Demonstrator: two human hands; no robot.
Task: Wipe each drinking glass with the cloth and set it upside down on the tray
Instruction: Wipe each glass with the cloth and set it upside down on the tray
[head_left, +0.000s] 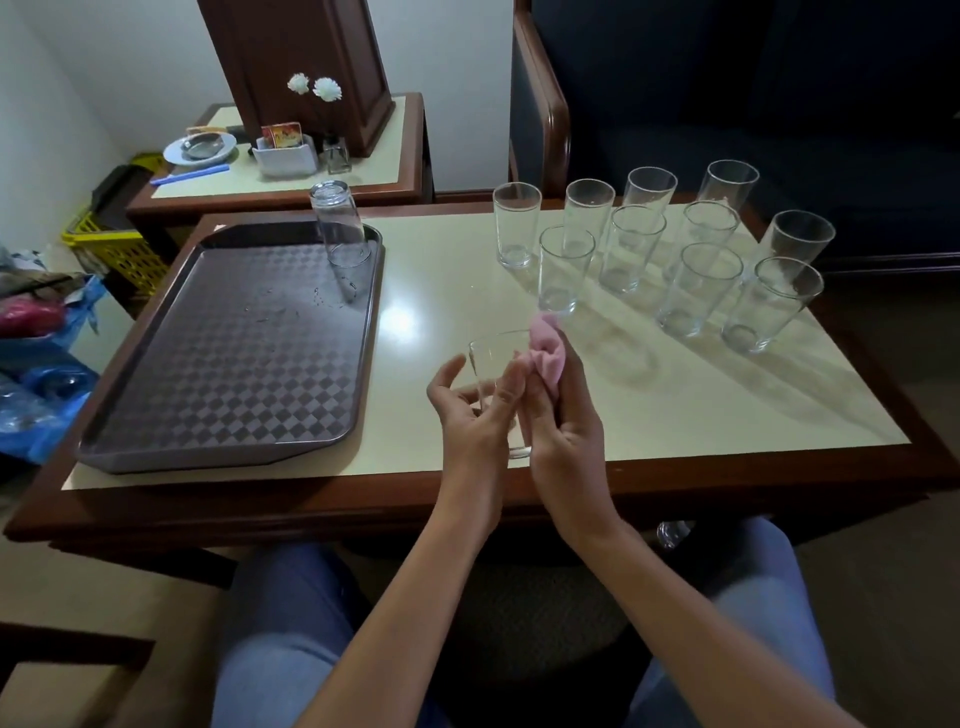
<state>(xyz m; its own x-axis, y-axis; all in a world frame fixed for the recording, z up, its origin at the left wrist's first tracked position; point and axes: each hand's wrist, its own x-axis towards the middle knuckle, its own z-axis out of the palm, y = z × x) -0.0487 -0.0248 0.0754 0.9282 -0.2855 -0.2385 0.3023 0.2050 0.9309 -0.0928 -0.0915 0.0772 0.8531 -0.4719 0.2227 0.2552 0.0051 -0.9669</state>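
Above the table's front edge my left hand (475, 415) grips a clear drinking glass (491, 358), mouth pointing away from me. My right hand (563, 436) holds a pink cloth (548, 351) pressed against the glass's right side near the rim. A brown checkered tray (228, 364) lies on the left of the table. One glass (340, 226) stands upside down in the tray's far right corner. Several upright glasses (566, 270) stand grouped on the right half of the table.
The cream table top has a dark wood rim (311, 506). A side table (291, 171) behind carries a plate, a card holder and a small vase. A dark armchair (675, 104) stands behind the glasses. Blue bags (41, 389) and a yellow crate (111, 249) sit at left.
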